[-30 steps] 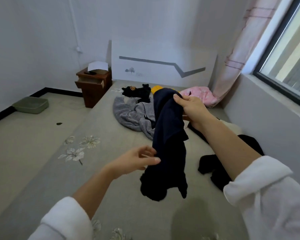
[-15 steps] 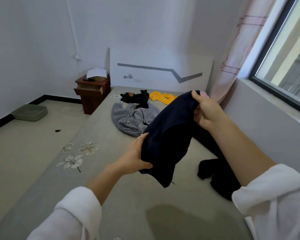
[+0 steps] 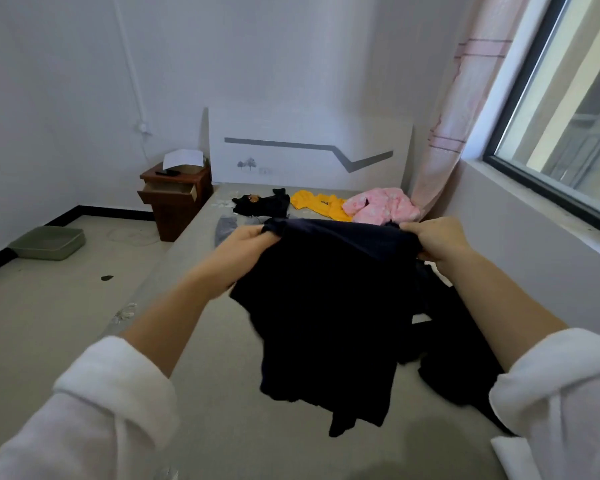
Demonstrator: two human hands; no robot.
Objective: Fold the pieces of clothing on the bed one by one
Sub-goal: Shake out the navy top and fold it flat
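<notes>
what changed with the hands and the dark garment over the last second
The left hand, open a second ago, took hold of the navy garment already in the right hand; both then pulled apart, stretching its top edge wide. The yellow top and pink garment by the headboard stayed put.
</notes>
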